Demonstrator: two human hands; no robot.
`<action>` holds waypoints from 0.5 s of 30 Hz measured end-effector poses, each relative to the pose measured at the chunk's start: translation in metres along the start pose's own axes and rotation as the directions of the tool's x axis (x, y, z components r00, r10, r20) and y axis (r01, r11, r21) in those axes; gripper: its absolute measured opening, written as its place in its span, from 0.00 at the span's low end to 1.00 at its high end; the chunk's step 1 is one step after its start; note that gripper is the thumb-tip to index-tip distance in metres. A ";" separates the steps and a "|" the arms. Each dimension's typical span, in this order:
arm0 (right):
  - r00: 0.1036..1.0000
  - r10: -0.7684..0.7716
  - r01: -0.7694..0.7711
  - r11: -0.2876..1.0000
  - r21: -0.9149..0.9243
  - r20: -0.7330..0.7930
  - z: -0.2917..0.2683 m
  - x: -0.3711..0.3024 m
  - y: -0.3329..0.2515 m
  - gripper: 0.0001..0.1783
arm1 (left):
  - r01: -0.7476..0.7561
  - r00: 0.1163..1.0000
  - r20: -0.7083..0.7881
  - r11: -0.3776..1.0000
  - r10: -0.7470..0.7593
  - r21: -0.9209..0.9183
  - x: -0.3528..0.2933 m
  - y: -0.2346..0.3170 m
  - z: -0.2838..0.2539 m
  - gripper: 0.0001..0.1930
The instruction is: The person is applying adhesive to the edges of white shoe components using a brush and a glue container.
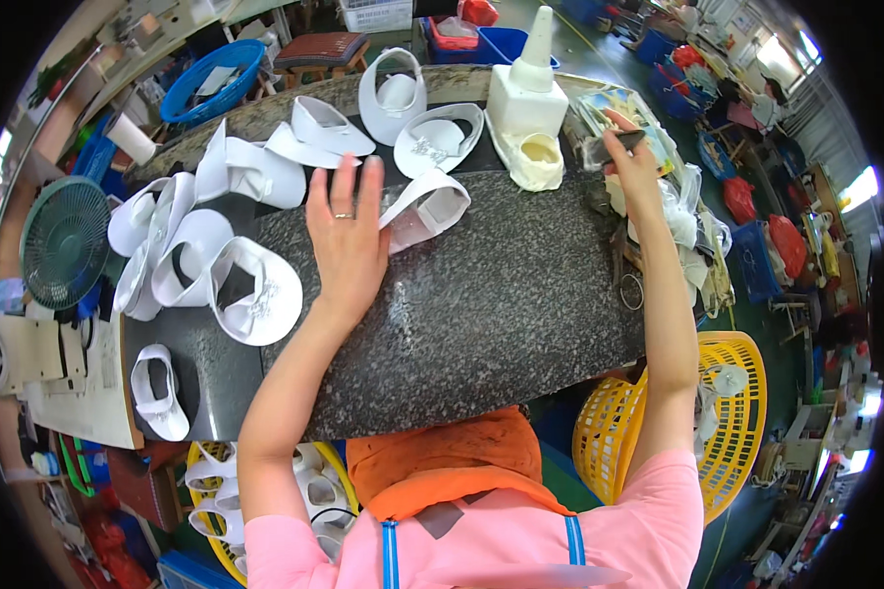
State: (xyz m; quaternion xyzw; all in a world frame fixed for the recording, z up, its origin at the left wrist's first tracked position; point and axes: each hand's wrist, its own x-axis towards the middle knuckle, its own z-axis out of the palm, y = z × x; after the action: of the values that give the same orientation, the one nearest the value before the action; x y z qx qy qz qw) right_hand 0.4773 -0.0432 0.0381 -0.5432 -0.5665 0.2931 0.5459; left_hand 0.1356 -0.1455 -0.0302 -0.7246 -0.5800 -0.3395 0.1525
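Note:
My left hand (348, 231), fingers stretched and apart, is over the dark speckled stone worktop (481, 294). Close beside its thumb side lies a white loop-shaped piece (427, 208), like a small shoe upper; whether they touch I cannot tell. Another white upper (329, 131) is just beyond my fingertips. My right hand (633, 172) reaches to the far right corner, its fingers closed on a small dark flat block (614, 149) above a cluttered pile (672, 187). Between the hands, toward the back, a white cone-topped bottle (532, 83) stands behind a small cream-coated cup (540, 160).
Several more white uppers (257, 294) cover the worktop's left side. A green fan (66, 242) stands farther left. Yellow baskets hold white pieces at lower left (348, 481) and stand at right (746, 422). A ring-handled tool (631, 292) lies by the right edge.

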 end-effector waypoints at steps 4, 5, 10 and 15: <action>0.964 -0.194 0.242 0.923 -0.300 0.181 0.012 0.023 0.022 0.16 | 0.183 0.919 0.394 0.889 -0.003 -0.419 0.029 -0.004 0.005 0.30; 0.950 -0.271 0.312 0.850 -0.424 0.157 0.020 0.028 0.025 0.16 | 0.311 0.918 0.393 0.713 -0.054 -0.628 0.035 -0.007 0.006 0.26; 0.952 -0.141 0.278 0.767 -0.578 0.270 0.038 0.033 0.038 0.13 | 0.711 0.689 0.648 0.132 -0.324 -0.690 0.025 -0.001 0.009 0.34; 0.897 -0.326 0.441 0.625 -0.645 0.298 0.037 0.009 0.037 0.13 | -0.136 0.979 0.166 0.987 0.121 0.082 0.011 0.008 0.002 0.31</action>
State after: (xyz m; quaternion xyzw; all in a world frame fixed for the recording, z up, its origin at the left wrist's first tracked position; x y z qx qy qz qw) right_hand 0.4548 -0.0160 -0.0018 -0.5505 -0.7767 -0.0256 0.3050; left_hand 0.1450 -0.1386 -0.0233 -0.7777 -0.5575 -0.2421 0.1603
